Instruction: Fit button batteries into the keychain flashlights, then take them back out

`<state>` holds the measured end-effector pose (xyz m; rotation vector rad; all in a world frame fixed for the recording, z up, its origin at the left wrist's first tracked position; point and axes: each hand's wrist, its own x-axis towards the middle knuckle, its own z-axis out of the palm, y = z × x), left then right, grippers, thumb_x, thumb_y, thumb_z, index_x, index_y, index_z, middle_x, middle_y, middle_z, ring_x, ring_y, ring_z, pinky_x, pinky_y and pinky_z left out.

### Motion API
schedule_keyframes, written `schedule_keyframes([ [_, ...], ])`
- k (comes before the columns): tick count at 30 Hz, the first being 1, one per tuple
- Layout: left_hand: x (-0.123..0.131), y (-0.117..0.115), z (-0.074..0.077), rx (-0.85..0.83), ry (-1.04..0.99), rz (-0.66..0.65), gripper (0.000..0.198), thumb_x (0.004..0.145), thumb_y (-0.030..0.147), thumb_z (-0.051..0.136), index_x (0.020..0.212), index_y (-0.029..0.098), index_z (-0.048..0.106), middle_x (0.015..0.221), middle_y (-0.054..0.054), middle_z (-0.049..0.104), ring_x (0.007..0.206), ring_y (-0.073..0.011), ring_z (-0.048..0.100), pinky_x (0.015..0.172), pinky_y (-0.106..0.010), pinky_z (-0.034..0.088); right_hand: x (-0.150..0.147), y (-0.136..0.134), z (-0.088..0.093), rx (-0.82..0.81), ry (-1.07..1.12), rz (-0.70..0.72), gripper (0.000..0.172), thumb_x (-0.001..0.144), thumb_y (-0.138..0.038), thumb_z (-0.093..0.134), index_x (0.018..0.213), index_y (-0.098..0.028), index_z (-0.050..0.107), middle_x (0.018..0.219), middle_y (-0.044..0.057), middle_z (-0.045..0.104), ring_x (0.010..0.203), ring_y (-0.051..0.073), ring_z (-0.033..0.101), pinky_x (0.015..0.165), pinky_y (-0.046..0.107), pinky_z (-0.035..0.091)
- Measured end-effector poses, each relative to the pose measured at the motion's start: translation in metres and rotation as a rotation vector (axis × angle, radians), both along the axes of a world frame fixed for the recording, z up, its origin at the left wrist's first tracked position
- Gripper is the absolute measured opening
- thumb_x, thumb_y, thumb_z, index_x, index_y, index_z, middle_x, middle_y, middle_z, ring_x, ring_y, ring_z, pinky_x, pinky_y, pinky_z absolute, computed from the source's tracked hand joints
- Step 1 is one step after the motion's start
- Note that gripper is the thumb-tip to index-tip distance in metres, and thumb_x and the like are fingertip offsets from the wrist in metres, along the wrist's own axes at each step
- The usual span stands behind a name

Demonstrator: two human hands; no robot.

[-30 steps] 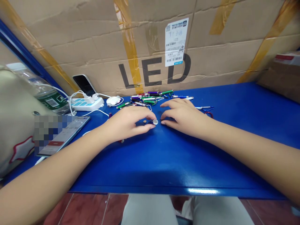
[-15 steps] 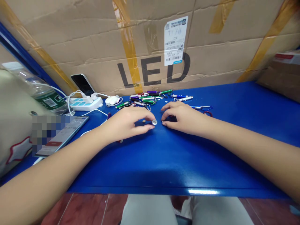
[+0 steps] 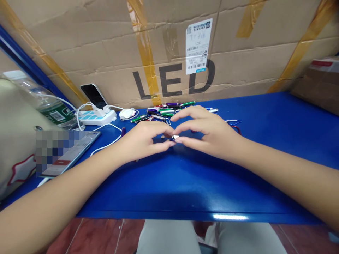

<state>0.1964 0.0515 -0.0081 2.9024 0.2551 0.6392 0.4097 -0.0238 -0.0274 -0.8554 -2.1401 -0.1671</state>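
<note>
A small round silver disc [image 3: 175,137] is between the fingertips of both hands, just above the blue table. My left hand [image 3: 148,137] pinches it between thumb and forefinger from the left. From the right, my right hand [image 3: 203,128] closes its thumb and forefinger on the same disc, its other fingers loosely bent. What else the fingertips may cover is hidden. A tiny brownish round piece [image 3: 162,137] lies behind the left fingers. Beyond the hands is a pile of colourful metal pen-like sticks [image 3: 166,110] with small clips.
The blue table [image 3: 185,183] runs up to a large cardboard box [image 3: 111,46] at the back. At left are a white power strip [image 3: 97,118] with cables, a phone [image 3: 71,153], a plastic bottle [image 3: 58,114] and a white round charger [image 3: 127,113]. Another box [image 3: 317,86] stands at right.
My right hand has moved left, so its fingertips meet the silver disc at my left fingertips. The disc looks tilted now. My left hand has hardly moved.
</note>
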Motion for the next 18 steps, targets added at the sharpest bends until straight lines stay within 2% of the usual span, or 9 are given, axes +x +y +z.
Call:
schedule_keyframes([
  [6, 0.000, -0.001, 0.002, -0.008, 0.010, 0.056, 0.010, 0.086, 0.025, 0.063, 0.092, 0.019, 0.068, 0.089, 0.000, 0.075, 0.080, -0.0134, 0.068, 0.076, -0.022, 0.051, -0.002, -0.001, 0.001, -0.097, -0.007, -0.060, 0.015, 0.088, -0.030, 0.064, 0.100, -0.023, 0.068, 0.115, 0.008, 0.066, 0.111, 0.024, 0.058, 0.095, 0.041, 0.044],
  [9, 0.000, 0.003, 0.001, 0.004, -0.055, 0.190, 0.014, 0.086, 0.030, 0.063, 0.092, 0.019, 0.068, 0.088, 0.000, 0.074, 0.080, -0.0148, 0.068, 0.077, -0.025, 0.051, -0.006, 0.001, -0.006, -0.161, 0.036, -0.157, 0.019, 0.087, -0.027, 0.063, 0.104, -0.019, 0.064, 0.111, 0.010, 0.066, 0.109, 0.025, 0.058, 0.094, 0.041, 0.046],
  [13, 0.000, 0.009, -0.001, -0.017, -0.186, 0.383, 0.018, 0.084, 0.034, 0.065, 0.091, 0.017, 0.068, 0.089, -0.002, 0.074, 0.079, -0.0157, 0.066, 0.074, -0.026, 0.052, -0.012, 0.004, -0.018, -0.322, -0.157, -0.236, 0.020, 0.088, -0.027, 0.062, 0.105, -0.019, 0.069, 0.115, 0.012, 0.064, 0.110, 0.027, 0.055, 0.095, 0.045, 0.045],
  [16, 0.000, 0.010, -0.002, -0.024, -0.195, 0.413, 0.020, 0.083, 0.035, 0.066, 0.091, 0.016, 0.068, 0.088, -0.002, 0.073, 0.078, -0.0158, 0.066, 0.073, -0.026, 0.052, -0.013, 0.004, -0.022, -0.340, -0.270, -0.229, 0.022, 0.091, -0.030, 0.059, 0.107, -0.025, 0.073, 0.122, 0.009, 0.063, 0.112, 0.028, 0.054, 0.096, 0.048, 0.042],
  [18, 0.001, 0.009, -0.003, -0.014, -0.176, 0.399, 0.019, 0.084, 0.034, 0.065, 0.092, 0.017, 0.068, 0.089, -0.002, 0.074, 0.079, -0.0158, 0.066, 0.074, -0.026, 0.052, -0.011, 0.004, -0.022, -0.328, -0.274, -0.237, 0.018, 0.091, -0.029, 0.059, 0.099, -0.026, 0.075, 0.121, 0.008, 0.063, 0.112, 0.028, 0.054, 0.097, 0.048, 0.041],
])
